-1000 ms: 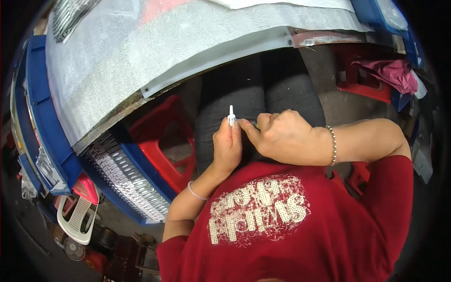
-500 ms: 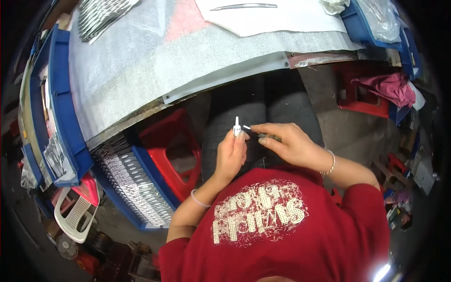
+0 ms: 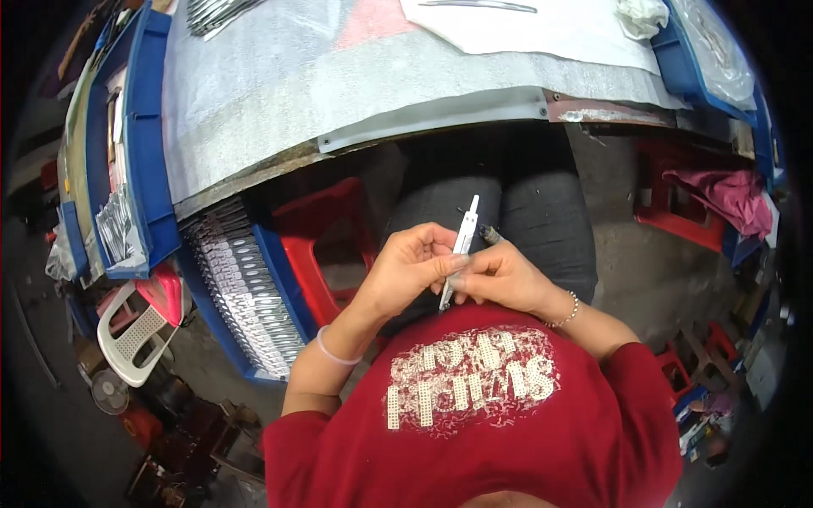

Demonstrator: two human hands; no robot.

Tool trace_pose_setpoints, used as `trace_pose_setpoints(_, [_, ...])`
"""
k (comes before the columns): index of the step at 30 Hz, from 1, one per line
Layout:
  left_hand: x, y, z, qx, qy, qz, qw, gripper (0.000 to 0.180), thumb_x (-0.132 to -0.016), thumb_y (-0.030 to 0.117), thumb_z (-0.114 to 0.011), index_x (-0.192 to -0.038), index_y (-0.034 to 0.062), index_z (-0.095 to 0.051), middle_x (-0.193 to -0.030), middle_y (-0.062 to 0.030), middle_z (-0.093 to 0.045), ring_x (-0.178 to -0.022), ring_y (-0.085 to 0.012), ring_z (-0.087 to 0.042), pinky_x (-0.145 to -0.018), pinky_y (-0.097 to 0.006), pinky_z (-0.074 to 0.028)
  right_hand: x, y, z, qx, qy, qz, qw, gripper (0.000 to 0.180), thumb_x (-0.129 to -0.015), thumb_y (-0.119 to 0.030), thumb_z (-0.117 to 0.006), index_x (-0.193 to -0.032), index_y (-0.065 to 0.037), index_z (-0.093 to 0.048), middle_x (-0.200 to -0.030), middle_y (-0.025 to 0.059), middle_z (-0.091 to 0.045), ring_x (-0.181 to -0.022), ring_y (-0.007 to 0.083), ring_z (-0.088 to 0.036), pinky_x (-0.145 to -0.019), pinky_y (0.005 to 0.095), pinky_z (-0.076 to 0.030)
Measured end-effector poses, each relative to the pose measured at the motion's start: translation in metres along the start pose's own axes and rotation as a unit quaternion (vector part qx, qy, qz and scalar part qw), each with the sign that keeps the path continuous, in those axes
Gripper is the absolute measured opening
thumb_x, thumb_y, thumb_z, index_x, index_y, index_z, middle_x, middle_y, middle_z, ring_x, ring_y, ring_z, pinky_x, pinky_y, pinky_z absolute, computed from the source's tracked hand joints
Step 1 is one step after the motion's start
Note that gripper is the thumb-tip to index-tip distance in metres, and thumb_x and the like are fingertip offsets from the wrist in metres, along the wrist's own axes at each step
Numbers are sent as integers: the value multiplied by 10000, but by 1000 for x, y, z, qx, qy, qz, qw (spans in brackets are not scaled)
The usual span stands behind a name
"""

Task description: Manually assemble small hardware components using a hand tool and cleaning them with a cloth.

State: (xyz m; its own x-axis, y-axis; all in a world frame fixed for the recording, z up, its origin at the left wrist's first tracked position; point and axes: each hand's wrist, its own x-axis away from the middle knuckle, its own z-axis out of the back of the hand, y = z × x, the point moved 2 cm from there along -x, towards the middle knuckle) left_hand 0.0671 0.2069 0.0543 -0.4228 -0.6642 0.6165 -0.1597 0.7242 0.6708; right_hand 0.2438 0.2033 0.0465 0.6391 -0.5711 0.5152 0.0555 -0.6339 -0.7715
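Observation:
Over my lap, my left hand [image 3: 415, 264] pinches a slim silvery-white metal piece [image 3: 466, 230] with a narrow tip. The piece stands slanted, tip pointing away from me, and its lower end shows below my fingers. My right hand [image 3: 508, 278] is closed beside it, thumb and fingertips pressed on the lower part of the piece. A dark stick-like tool [image 3: 488, 234] pokes out above the right hand's fingers; its remaining length is hidden in the hand.
A padded worktable [image 3: 254, 110] spans the front, with stacked metal pieces [image 3: 216, 13] and a thin metal tool [image 3: 478, 5] on it. Left below, a blue tray [image 3: 292, 296] holds several rows of metal pieces. Red stools [image 3: 326, 233] stand under the table; a blue bin [image 3: 152, 135] is left.
The metal piece has turned from upright to slanted, and more of it shows. My right hand has moved in against it, and both hands now touch it. The view has shifted slightly.

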Motion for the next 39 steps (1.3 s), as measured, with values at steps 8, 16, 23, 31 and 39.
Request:
trace_pose_setpoints(8, [-4,-10,-15,-68,60,-47,995,196,-906,63,-647,-1056,-61,-630,-819,-65,-646,-651,-86,-634,-518,-196,-475,-3,16,8,-105,28,-81,991,152,-891,-117,-667,-800,-2,-704,-700,29,-664,-608,51,-563,-554,195,-430])
trace_pose_setpoints(16, [2,-7,-12,-197,94,-131,967,190,-876,27,-653,-1049,-50,-671,-757,-61,-593,-555,-88,-545,-481,-218,-424,-10,14,11,121,29,-20,992,246,-805,-240,-720,-701,-19,-692,-567,48,-610,-546,64,-560,-524,267,-424])
trace_pose_setpoints(23, [-16,-13,-13,-303,157,-221,914,169,-842,1,-662,-1003,-40,-685,-706,-109,-580,-593,-170,-571,-526,-277,-428,-20,12,9,57,67,-78,993,242,-816,-150,-647,-637,14,-656,-553,53,-613,-512,83,-554,-489,263,-418])
trace_pose_setpoints(31, [-13,-3,-8,-304,135,-230,914,164,-847,-23,-647,-1007,-53,-668,-720,-123,-548,-607,-194,-560,-528,-290,-426,-23,-1,1,42,72,-53,995,227,-854,-116,-642,-681,27,-672,-607,72,-655,-545,95,-598,-502,252,-449])
trace_pose_setpoints(39, [-1,-9,2,-280,78,-193,937,146,-882,-2,-628,-1024,-24,-654,-734,-82,-514,-635,-141,-510,-545,-262,-394,-18,-1,-7,48,35,-107,992,249,-871,-147,-659,-701,33,-685,-623,83,-664,-538,91,-605,-485,234,-457])
